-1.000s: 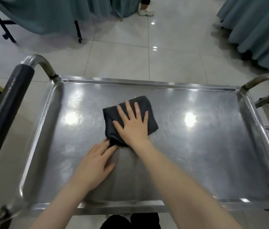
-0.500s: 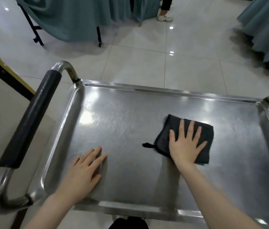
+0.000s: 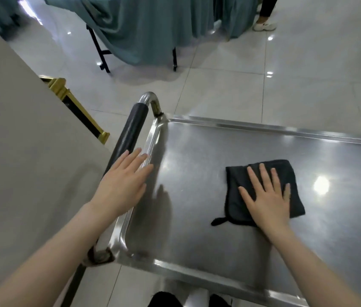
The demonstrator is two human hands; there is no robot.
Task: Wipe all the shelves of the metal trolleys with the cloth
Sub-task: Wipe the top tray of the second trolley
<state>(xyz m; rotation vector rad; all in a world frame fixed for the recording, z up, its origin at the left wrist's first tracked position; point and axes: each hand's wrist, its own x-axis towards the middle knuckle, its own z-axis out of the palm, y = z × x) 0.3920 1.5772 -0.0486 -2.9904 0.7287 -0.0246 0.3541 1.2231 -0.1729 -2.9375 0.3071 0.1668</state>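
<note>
1. A banquet or dining hall, likely in a hotel or restaurant.
2. Teal tablecloths (image 3: 144, 29) hang low over tables on black folding legs (image 3: 99, 52).
3. The floor (image 3: 297, 89) is glossy pale tile, mirroring bright lights.
4. A stainless steel service trolley (image 3: 252, 127) with a padded push handle (image 3: 134, 127) stands beside a wall (image 3: 19, 151) edged with gold trim (image 3: 60, 87).

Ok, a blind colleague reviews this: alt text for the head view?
A right hand presses a folded black cloth flat on a steel trolley shelf. The left hand is spread open over the shelf's left rim, beside the black handle.
</note>
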